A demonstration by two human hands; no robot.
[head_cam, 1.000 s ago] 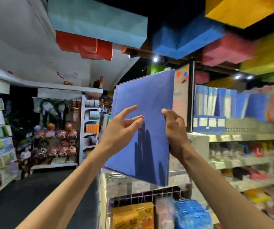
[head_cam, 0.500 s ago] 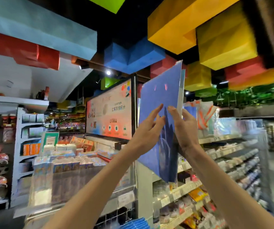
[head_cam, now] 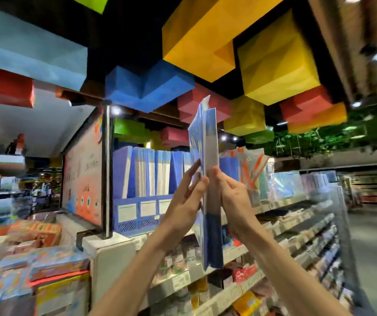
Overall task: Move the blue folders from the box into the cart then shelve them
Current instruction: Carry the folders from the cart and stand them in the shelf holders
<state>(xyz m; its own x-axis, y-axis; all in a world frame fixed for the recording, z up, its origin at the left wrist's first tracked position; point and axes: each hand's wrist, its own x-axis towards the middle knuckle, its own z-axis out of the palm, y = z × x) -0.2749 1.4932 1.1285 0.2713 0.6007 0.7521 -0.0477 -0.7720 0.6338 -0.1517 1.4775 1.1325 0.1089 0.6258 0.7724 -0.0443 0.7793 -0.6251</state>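
Observation:
I hold a stack of blue folders [head_cam: 207, 156] upright and edge-on, spines toward me, in front of the top shelf. My left hand [head_cam: 186, 201] grips the stack's left face, fingers stretched up along it and the thumb at the spine. My right hand [head_cam: 234, 197] grips the right side, fingers curled round the spine edge. Behind the stack a row of shelved blue folders [head_cam: 151, 172] stands upright in blue file holders [head_cam: 137, 210] on the top shelf. The box and the cart are out of view.
A poster board with a black frame [head_cam: 106, 169] stands left of the shelved folders. Plastic-wrapped goods [head_cam: 253, 172] sit right of them. Lower shelves [head_cam: 297, 238] hold small items, and a display table of packets [head_cam: 35, 258] lies at lower left. Coloured blocks hang overhead.
The view has swung right toward the shelf. The folder stack has turned from showing its broad face to edge-on and sits closer to the shelved row; both hands keep their hold.

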